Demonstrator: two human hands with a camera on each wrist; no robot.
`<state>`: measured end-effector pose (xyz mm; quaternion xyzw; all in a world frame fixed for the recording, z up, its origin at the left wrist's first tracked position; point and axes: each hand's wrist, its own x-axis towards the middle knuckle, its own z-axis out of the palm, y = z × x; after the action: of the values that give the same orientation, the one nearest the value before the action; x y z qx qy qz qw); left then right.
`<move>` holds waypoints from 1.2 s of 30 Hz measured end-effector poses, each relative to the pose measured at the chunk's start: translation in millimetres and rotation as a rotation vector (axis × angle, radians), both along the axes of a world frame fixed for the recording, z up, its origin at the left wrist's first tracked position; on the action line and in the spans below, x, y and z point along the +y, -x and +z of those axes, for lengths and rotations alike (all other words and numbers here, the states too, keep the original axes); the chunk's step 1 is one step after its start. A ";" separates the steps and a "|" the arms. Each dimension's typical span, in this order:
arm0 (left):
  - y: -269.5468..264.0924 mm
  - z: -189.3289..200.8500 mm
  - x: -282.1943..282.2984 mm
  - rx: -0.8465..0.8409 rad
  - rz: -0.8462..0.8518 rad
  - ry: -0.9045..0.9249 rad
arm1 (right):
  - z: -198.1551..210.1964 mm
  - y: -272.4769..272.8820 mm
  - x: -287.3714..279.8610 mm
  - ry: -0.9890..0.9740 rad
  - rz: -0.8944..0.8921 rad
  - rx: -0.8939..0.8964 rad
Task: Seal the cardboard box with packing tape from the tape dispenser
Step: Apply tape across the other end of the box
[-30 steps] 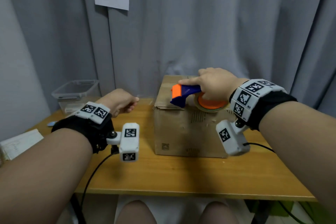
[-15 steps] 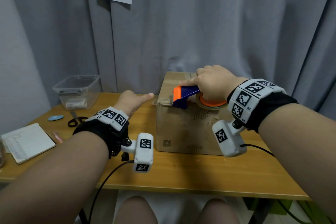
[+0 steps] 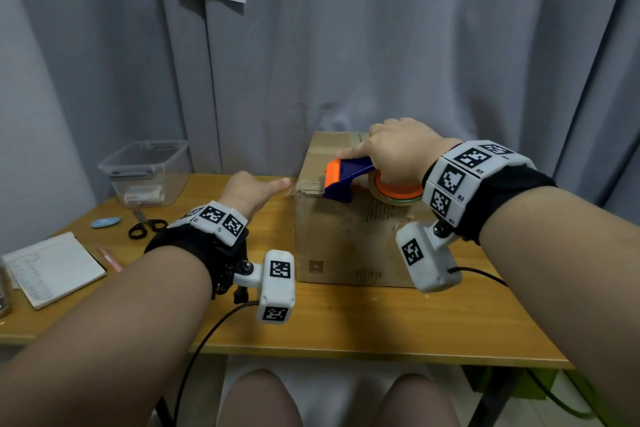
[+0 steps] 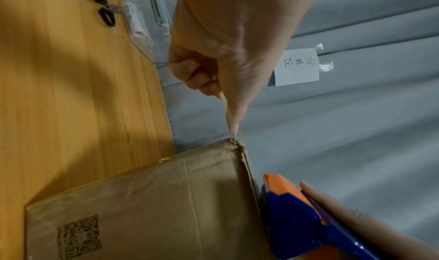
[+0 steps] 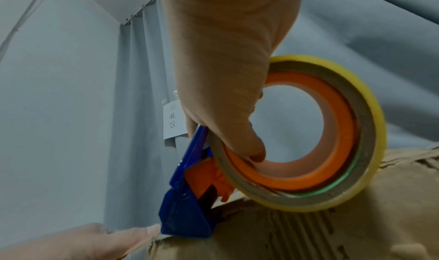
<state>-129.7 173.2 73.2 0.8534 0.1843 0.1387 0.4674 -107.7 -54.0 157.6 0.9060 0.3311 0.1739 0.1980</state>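
My left hand (image 3: 249,191), clenched but for its forefinger, has just reached the cardboard box (image 3: 346,243) at its top left corner, beside which my right hand (image 3: 398,153) grips the tape dispenser (image 3: 346,181) on the box top, likely to pin tape at that edge.

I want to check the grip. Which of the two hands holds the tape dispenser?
The right hand grips the tape dispenser on top of the cardboard box. The left hand holds nothing; its one straight finger only reaches toward the box's corner.
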 end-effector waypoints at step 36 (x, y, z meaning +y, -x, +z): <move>-10.8 0.0 -27.8 -0.169 -0.422 0.534 | -5.9 -8.7 -1.5 -0.044 0.043 -0.063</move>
<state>-118.9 145.4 73.2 0.7060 -0.0058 0.0561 0.7060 -99.0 -55.5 151.7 0.8970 0.3401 0.2136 0.1845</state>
